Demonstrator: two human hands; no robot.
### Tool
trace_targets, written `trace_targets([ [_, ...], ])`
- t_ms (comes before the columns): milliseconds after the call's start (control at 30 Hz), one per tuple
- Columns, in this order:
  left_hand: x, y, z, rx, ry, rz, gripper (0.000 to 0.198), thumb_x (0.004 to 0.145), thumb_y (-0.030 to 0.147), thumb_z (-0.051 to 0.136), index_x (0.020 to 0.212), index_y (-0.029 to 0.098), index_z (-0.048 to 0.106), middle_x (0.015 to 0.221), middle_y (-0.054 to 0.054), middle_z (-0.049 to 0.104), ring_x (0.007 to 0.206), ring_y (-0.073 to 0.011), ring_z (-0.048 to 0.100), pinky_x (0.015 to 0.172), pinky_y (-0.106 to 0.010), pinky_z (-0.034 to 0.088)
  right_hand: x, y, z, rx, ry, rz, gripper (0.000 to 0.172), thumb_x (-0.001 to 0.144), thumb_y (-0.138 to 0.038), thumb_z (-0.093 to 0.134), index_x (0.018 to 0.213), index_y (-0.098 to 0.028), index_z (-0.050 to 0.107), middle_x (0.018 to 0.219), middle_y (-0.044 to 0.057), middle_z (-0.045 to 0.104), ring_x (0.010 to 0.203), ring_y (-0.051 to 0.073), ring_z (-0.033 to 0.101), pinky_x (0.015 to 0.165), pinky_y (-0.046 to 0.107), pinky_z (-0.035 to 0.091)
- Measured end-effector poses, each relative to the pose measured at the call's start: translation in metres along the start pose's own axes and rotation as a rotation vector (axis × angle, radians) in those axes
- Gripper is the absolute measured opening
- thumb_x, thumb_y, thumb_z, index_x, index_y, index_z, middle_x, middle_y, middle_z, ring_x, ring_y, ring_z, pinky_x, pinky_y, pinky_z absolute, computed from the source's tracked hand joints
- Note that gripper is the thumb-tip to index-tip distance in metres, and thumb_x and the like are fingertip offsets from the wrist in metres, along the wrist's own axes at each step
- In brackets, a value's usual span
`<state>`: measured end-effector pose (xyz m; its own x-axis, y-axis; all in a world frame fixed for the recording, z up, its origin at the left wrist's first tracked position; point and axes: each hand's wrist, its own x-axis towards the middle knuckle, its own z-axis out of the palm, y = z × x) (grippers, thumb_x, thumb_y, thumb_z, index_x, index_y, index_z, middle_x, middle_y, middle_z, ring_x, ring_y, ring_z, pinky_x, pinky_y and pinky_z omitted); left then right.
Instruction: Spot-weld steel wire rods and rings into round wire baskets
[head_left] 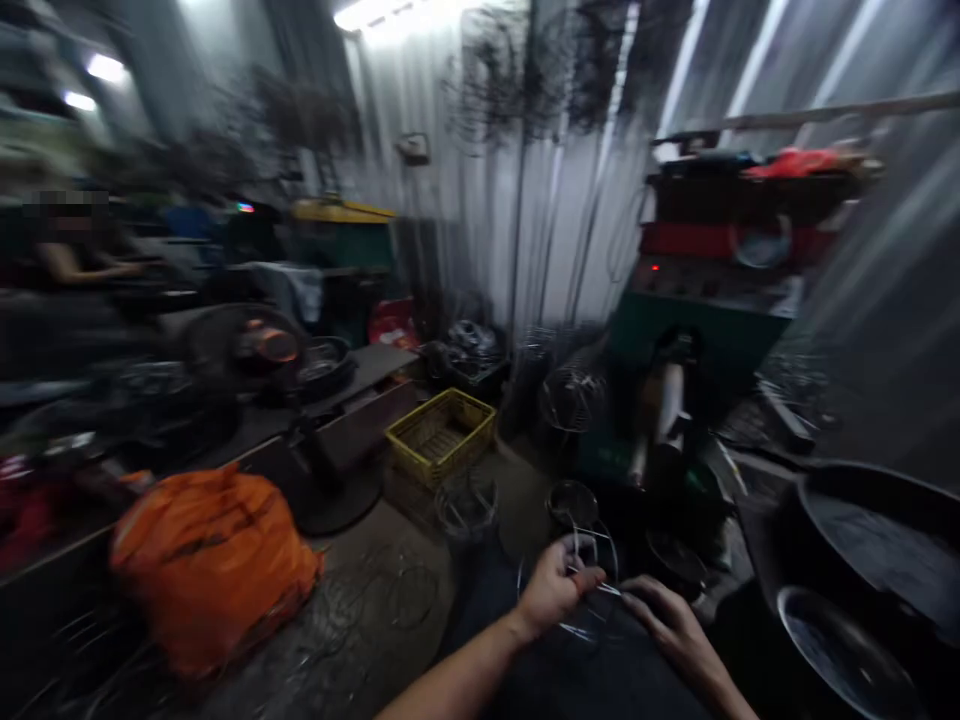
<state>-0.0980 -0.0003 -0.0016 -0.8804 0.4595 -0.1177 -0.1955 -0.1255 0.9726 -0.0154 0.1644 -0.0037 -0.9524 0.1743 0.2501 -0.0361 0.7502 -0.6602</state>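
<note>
Wire frame (606, 588), thin shiny rod bent into loops, is low in front: left hand (553, 588) wrapped round it, right hand (667, 622) with fingertips at one end, can't tell if pinching. Dark round pan (808, 497) with blurry greyish stuff crowds the right. Crinkly orange sack (214, 560) edges wire-strewn floor (401, 640). Further out, slatted yellow crate (416, 460), then corrugated wall (480, 230).

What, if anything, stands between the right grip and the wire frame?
Nothing visible: the right grip has its fingertips at the near-right end of the wire frame, beside the left grip holding it. Blur hides whether they touch.
</note>
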Motion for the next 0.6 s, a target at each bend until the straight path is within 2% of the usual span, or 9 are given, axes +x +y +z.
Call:
trace_targets([
  [67,0.001,0.001,-0.003,-0.046,-0.092,-0.038,0.061,0.061,0.051,0.063,0.107,0.013,0.053,0.062,0.002,0.049,0.053,-0.0072,0.044,0.046,-0.018,0.033,0.006,0.001,-0.002,0.061,-0.086,-0.023,0.039,0.076,-0.054,0.042,0.082,-0.022,0.064,0.080,0.003,0.062,0.074,0.018,0.060,0.066,0.026,0.051],
  [167,0.000,0.001,-0.011,-0.154,-0.224,-0.084,0.067,0.068,0.062,0.046,0.110,0.011,0.050,0.059,0.000,0.052,0.047,-0.0085,0.044,0.040,-0.019,0.030,0.010,-0.003,-0.003,0.173,-0.146,-0.029,0.027,0.080,-0.042,0.045,0.082,-0.021,0.062,0.080,0.004,0.063,0.077,0.018,0.059,0.070,0.027,0.048],
  [300,-0.001,0.002,-0.018,-0.254,-0.243,-0.169,0.070,0.073,0.067,0.031,0.112,0.012,0.050,0.060,-0.002,0.054,0.049,-0.0105,0.047,0.040,-0.020,0.031,0.009,-0.008,0.000,0.192,-0.159,-0.058,0.025,0.082,-0.039,0.044,0.079,-0.020,0.060,0.076,0.004,0.061,0.073,0.016,0.057,0.067,0.026,0.046],
  [433,0.002,0.001,-0.017,-0.199,-0.220,-0.196,0.065,0.071,0.063,0.041,0.108,0.011,0.051,0.058,0.001,0.052,0.044,-0.0077,0.043,0.037,-0.019,0.029,0.009,-0.004,0.004,0.178,-0.146,-0.089,0.025,0.083,-0.038,0.044,0.079,-0.019,0.060,0.076,0.005,0.060,0.072,0.015,0.056,0.066,0.026,0.045],
  [600,-0.001,-0.001,-0.016,-0.089,-0.213,-0.166,0.057,0.060,0.039,0.068,0.108,0.014,0.049,0.060,0.006,0.046,0.044,-0.0036,0.038,0.036,-0.015,0.026,0.008,0.000,0.008,0.137,-0.122,-0.116,0.023,0.082,-0.037,0.048,0.083,-0.019,0.062,0.081,0.006,0.058,0.075,0.014,0.055,0.068,0.026,0.044],
])
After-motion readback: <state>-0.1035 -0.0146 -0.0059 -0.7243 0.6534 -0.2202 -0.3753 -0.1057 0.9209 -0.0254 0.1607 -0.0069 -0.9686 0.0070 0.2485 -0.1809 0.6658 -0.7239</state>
